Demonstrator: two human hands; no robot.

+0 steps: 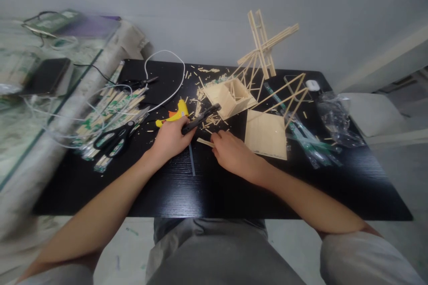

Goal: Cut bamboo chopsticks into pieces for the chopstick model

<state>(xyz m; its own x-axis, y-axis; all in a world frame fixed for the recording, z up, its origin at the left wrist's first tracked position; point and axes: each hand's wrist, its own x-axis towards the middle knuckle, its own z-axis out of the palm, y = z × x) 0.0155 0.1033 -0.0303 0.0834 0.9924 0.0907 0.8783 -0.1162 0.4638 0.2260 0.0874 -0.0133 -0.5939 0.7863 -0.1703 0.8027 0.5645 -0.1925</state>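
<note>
1. Grips a dark hand tool [204, 116] in the left hand [172, 137], with fingers closed round its near end; points it toward two o'clock, seemingly to hold its far end clear of the knuckles.
2. Pinches a thin wooden strip [204, 142] in the right hand [236, 152], with fingers closed on one end; leaves the other end free toward ten o'clock, perhaps for easy access near the tool.
3. Has a yellow glue gun [177, 113] just beyond the left hand at twelve o'clock, probably for quick reach; cannot tell whether touching.
4. Has a box-shaped wooden piece [230, 102] at twelve o'clock from the right hand and a square panel [266, 133] at two, likely to leave the near worktop [220, 198] open for handwork.
5. Has black-handled scissors [117, 137] at nine o'clock from the left hand, lying over packaged sticks [113, 106], presumably set aside with both hands occupied.
</note>
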